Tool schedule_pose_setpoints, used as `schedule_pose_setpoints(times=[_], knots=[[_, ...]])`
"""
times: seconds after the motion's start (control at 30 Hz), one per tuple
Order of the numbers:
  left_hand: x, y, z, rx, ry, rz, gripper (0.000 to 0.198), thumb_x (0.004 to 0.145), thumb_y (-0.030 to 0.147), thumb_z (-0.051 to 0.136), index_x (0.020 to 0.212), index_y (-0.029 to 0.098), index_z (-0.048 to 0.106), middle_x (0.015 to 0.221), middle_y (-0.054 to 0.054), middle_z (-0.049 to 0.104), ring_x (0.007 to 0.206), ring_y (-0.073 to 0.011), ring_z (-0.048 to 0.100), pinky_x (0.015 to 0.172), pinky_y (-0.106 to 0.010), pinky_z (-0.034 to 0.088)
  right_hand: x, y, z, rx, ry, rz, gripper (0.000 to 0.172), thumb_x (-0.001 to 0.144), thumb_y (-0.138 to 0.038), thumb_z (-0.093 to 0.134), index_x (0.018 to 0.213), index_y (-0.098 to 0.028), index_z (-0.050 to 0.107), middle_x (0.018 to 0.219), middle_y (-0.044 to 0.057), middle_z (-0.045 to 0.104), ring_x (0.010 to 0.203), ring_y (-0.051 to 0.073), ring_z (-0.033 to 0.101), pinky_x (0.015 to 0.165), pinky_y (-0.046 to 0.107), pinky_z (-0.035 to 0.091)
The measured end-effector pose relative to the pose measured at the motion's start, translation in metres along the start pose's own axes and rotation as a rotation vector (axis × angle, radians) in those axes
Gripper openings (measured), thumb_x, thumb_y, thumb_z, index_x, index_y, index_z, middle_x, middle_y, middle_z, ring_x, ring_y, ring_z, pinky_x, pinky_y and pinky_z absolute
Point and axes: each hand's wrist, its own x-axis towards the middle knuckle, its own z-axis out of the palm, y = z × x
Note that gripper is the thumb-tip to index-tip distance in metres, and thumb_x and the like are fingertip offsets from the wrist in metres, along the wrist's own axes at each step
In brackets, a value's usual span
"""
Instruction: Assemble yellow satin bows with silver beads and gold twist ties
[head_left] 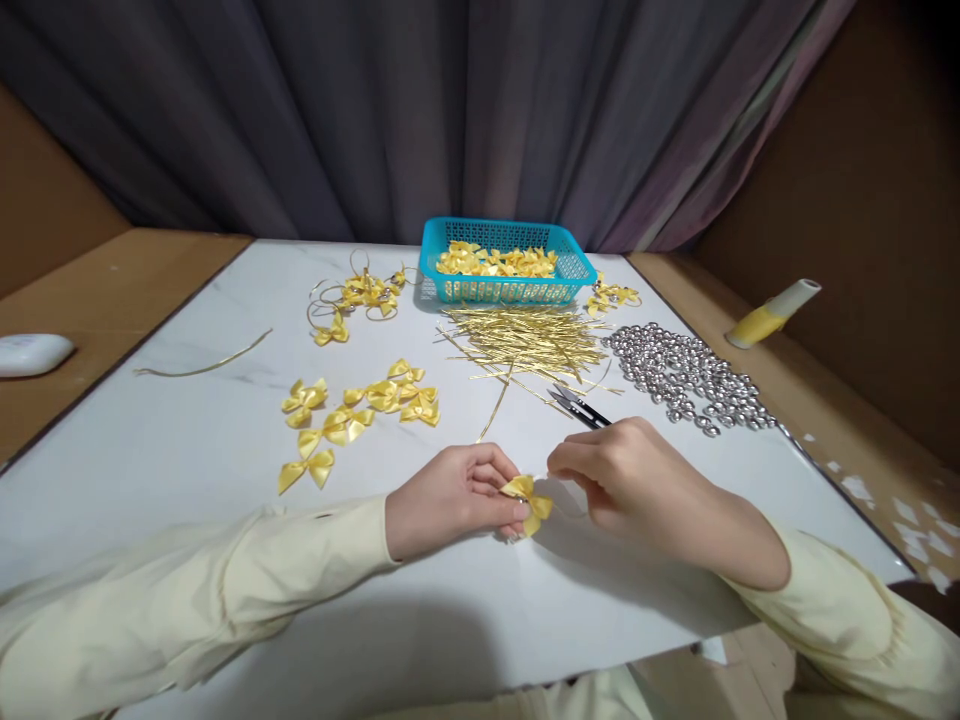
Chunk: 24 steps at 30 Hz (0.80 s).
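My left hand [465, 500] pinches a yellow ribbon bow [535, 508] between thumb and fingers, low over the front of the table. A small shiny piece shows at the bow's middle, partly covered by the thumb. My right hand [637, 490] is closed just right of the bow, its thumb and index finger pinched on what looks like a thin cord [574, 514] coming from the bow. Black-handled thread snips [579, 408] point up and left past the right knuckles. Their handle ends are hidden, so I cannot tell whether they touch the hand.
Several loose yellow bows [346, 424] lie at left of centre. Corded bows [367, 293] are bunched behind them. A blue basket [506, 293] holds more bows. Gold cord lengths [525, 340] and silver rings [686, 375] are heaped nearby. A yellow-and-white tube [772, 313] stands at right.
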Motion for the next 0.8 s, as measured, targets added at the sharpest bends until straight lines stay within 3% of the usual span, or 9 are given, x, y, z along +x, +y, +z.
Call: schedule_pose_setpoints(times=[0.53,0.67,0.8], knots=[[0.000,-0.001,0.001,-0.011,0.006,-0.004,0.029,0.059,0.021,0.077,0.072,0.012,0.053,0.061,-0.002,0.064,0.056,-0.0121,0.060,0.061,-0.028,0.047,0.000,0.003,0.003,0.008,0.011,0.001,0.020,0.056,-0.002,0.040,0.057,-0.015,0.054,0.050,-0.001,0.050,0.042,0.007,0.033,0.047,0.022,0.018],[0.000,-0.001,0.001,-0.016,0.012,-0.008,0.029,0.059,0.020,0.077,0.072,0.012,0.052,0.060,-0.001,0.064,0.055,-0.0117,0.060,0.061,-0.028,0.048,0.005,0.008,0.003,0.105,-0.018,0.010,0.027,0.058,-0.001,0.041,0.065,-0.015,0.063,0.056,0.002,0.061,0.047,0.009,0.045,0.049,0.021,0.023],[0.000,-0.004,-0.001,-0.005,0.001,-0.004,0.029,0.059,0.019,0.076,0.074,0.012,0.052,0.061,-0.001,0.065,0.055,-0.0113,0.060,0.062,-0.028,0.048,0.011,0.016,0.004,0.217,-0.050,0.011,0.032,0.057,0.001,0.042,0.069,-0.015,0.068,0.058,0.002,0.065,0.048,0.009,0.050,0.049,0.020,0.027]])
